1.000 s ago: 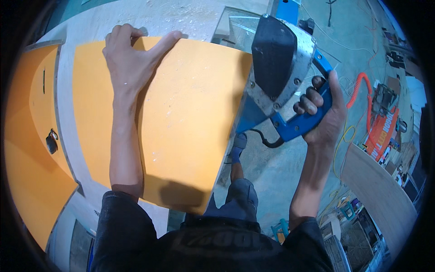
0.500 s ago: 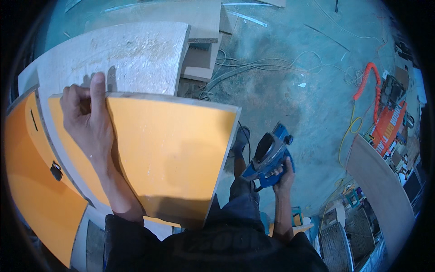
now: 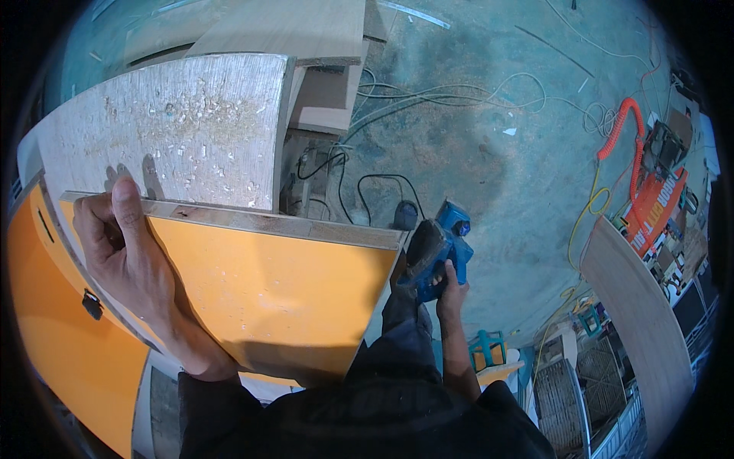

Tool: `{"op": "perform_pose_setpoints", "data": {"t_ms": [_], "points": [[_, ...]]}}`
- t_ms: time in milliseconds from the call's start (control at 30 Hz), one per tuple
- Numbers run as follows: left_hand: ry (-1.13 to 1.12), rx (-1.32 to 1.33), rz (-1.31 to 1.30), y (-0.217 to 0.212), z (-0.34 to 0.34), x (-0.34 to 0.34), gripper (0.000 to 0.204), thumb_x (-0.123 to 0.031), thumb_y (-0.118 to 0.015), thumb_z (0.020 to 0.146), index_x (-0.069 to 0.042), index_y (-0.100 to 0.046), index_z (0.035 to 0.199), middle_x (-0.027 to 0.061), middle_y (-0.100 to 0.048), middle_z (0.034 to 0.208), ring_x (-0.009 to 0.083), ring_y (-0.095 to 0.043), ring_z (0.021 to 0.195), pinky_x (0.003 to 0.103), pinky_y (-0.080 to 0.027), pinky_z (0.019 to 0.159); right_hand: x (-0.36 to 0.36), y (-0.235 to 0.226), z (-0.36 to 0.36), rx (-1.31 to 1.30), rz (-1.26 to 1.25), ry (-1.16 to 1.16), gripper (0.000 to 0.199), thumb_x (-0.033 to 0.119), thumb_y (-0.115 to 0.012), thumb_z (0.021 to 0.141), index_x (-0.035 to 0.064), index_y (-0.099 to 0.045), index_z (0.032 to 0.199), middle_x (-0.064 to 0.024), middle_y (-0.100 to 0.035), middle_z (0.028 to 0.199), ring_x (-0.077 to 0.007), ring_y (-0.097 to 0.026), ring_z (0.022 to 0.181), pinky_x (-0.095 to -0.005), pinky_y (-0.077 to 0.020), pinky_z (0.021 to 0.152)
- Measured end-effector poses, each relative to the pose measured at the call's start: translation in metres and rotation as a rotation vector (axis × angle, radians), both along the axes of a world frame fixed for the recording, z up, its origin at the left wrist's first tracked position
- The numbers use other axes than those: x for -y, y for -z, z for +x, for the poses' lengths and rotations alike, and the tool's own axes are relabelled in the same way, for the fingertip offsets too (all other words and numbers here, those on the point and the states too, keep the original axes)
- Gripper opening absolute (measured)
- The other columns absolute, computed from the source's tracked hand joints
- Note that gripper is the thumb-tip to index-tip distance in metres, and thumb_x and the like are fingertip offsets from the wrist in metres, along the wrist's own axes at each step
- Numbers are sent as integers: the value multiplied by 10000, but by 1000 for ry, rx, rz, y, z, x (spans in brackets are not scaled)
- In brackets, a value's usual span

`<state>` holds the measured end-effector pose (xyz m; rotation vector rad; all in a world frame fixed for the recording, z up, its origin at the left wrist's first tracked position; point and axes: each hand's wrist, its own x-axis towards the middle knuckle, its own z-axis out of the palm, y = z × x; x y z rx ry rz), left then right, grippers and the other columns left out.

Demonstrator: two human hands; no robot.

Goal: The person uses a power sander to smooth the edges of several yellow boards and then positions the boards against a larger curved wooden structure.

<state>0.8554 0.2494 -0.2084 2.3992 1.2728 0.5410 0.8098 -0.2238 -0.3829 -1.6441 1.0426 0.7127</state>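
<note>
My left hand [image 3: 136, 264] is closed over the far edge of an orange-faced wooden board [image 3: 287, 298], with the thumb on that edge. The board stands tilted against my body, its bare wood edge showing. In my right hand [image 3: 453, 294] is a blue electric planer [image 3: 451, 243], gripped by its handle just off the board's right end and held above the floor. Beyond the board lies a pale wooden panel [image 3: 191, 126] strewn with wood shavings.
Left stands an orange panel [image 3: 57, 306] with a black lock [image 3: 92, 304]. More boards [image 3: 290, 30] lie at the back. Cables [image 3: 428, 103] run over the dusty floor [image 3: 497, 176]. A curved board [image 3: 631, 306], coiled orange hose [image 3: 636, 126] and tools sit right.
The board's far edge has come nearer and tipped, showing more of its edge face. My left hand moved with it. The planer swung left, closer to the board's right end.
</note>
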Motion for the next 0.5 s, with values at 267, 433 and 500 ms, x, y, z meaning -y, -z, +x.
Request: {"op": "perform_pose_setpoints", "data": {"t_ms": [267,433,500], "points": [[54,35,18,-2,-4,-7,417,-258,-727,987,-78,-492,693,-55,-390,683,59,-310,634,242,-272,601,-33,-6,4,1,-63,-357,310,354,-725,962,55,-653,926,0,-605,764,-105,-557,697,-277,-425,653],[47,-66,103,1,-14,-16,437,-359,-738,968,-71,-549,699,-44,-447,671,65,-362,632,255,-299,588,-33,-7,-9,105,-86,-495,326,362,-735,954,45,-659,944,9,-601,763,-90,-542,689,-268,-413,633],[67,-99,101,6,-23,-26,448,-428,-754,938,-72,-598,715,-28,-495,660,79,-419,629,264,-334,592,-35,-15,-16,144,-96,-522,325,358,-745,946,44,-661,944,13,-600,771,-87,-538,691,-268,-416,633]]}}
